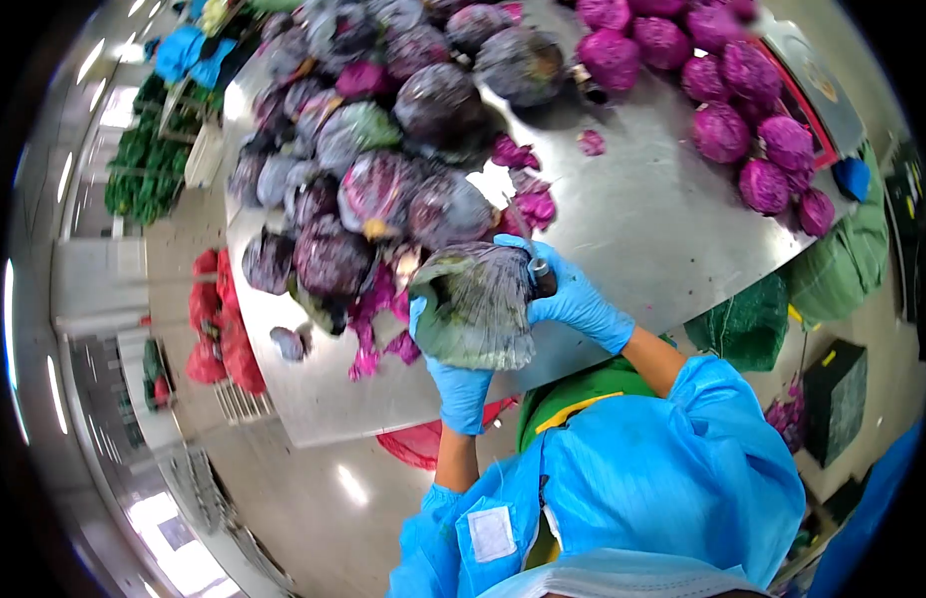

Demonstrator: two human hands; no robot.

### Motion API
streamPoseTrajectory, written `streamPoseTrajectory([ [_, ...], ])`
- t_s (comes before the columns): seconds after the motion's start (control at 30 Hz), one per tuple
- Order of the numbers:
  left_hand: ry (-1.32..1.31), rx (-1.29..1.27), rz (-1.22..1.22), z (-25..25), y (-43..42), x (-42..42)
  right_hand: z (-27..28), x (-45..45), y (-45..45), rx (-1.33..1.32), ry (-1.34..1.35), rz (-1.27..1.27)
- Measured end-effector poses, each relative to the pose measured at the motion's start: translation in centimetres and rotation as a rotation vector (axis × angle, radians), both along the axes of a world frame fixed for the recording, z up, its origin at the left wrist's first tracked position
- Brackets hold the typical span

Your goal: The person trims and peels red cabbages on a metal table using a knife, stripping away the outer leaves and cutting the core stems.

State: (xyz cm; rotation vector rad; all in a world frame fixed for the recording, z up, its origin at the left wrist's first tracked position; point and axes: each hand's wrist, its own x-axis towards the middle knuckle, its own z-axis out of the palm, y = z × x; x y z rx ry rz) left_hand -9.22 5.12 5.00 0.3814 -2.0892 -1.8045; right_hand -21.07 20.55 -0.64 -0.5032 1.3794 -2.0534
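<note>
A red cabbage [473,304] with a loose, grey-green outer leaf sits in my gloved left hand [459,391], whose fingers wrap around its lower left side. My right hand [580,302], also in a blue glove, closes around the black handle of a knife [544,279] at the cabbage's right side. The narrow blade points away from me, and its far part is hard to make out. Just beyond my hands lie untrimmed red cabbages [376,191] in a large heap. Torn purple leaf scraps [367,324] lie to the left of the held cabbage.
The steel table [622,229] ends close to my body. Peeled bright purple cabbages [722,130] are piled at the far right, beside a red-edged tray [797,100]. Red sacks [224,334] stand on the floor at left; a dark green sack [747,319] is below the right edge.
</note>
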Motion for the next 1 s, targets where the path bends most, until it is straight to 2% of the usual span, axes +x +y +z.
streamPoseTrajectory([
  [0.07,-0.059,-0.110,0.231,-3.5,-0.3,2.5,-1.0,1.8,-1.9,0.092,0.162,0.027],
  [0.1,-0.099,-0.139,0.238,-4.7,-1.0,3.5,-2.0,2.7,-2.1,0.067,0.155,0.052],
  [0.13,-0.140,-0.169,0.244,-5.5,-1.6,4.2,-2.8,2.9,-2.4,0.070,0.272,-0.029],
  [0.17,-0.152,-0.307,0.223,-3.1,-1.2,4.3,-3.1,3.6,-2.6,0.077,0.375,-0.112],
  [0.23,0.034,-0.764,0.220,-0.9,-1.1,3.4,-3.3,4.1,-2.9,0.181,0.383,-0.197],
  [0.27,-0.127,-0.838,0.110,0.6,-1.5,2.5,-3.2,4.4,-3.0,0.234,0.383,-0.237],
  [0.3,-0.065,-0.588,0.164,-0.8,-1.8,2.1,-3.1,3.9,-3.4,0.327,0.409,-0.269],
  [0.37,-0.047,-0.481,0.179,-1.3,-1.9,1.8,-2.7,3.0,-4.2,0.440,0.484,-0.368],
  [0.43,-0.121,-0.776,0.129,-0.7,-2.2,1.7,-2.1,2.6,-5.8,0.483,0.437,-0.431],
  [0.47,-0.138,-0.808,0.183,-0.7,-2.1,1.7,-1.8,2.2,-6.5,0.502,0.408,-0.461],
  [0.5,-0.161,-0.841,0.233,-0.7,-1.9,2.1,-5.0,1.3,-7.8,0.610,0.482,-0.542],
  [0.53,-0.188,-0.874,0.278,-0.7,-1.7,2.9,-5.2,-0.6,-7.9,0.516,0.107,-0.515],
  [0.6,-0.125,-0.814,0.287,-1.7,-1.7,5.5,-7.4,-2.7,-6.9,0.397,-0.119,-0.563],
  [0.67,-0.017,-0.703,0.408,-4.4,-2.7,8.8,-4.2,-2.4,-4.0,0.504,-0.307,-0.451],
  [0.73,-0.175,-0.407,0.506,-5.6,-4.3,11.4,-2.7,-3.4,-1.0,0.927,-0.054,-0.390],
  [0.77,-0.271,-0.262,0.514,-4.5,-4.5,11.5,-1.7,-3.2,0.0,1.128,0.116,-0.392],
  [0.87,-0.248,-0.629,0.424,-3.7,-5.3,9.7,-2.5,-1.2,1.3,0.887,0.769,-0.730],
  [0.9,-0.289,-0.512,0.381,-3.0,-5.0,8.8,-1.8,0.1,1.2,0.800,0.738,-0.625],
  [0.93,-0.295,-0.619,0.354,-3.2,-5.1,8.3,1.1,1.9,0.6,0.715,0.709,-0.529],
  [0.97,-0.300,-0.564,0.366,-3.2,-5.0,7.7,3.1,3.5,-0.1,0.634,0.677,-0.440],
  [1.0,-0.312,-0.510,0.372,-3.1,-5.0,7.2,3.7,4.9,-0.8,0.611,0.763,-0.328],
])
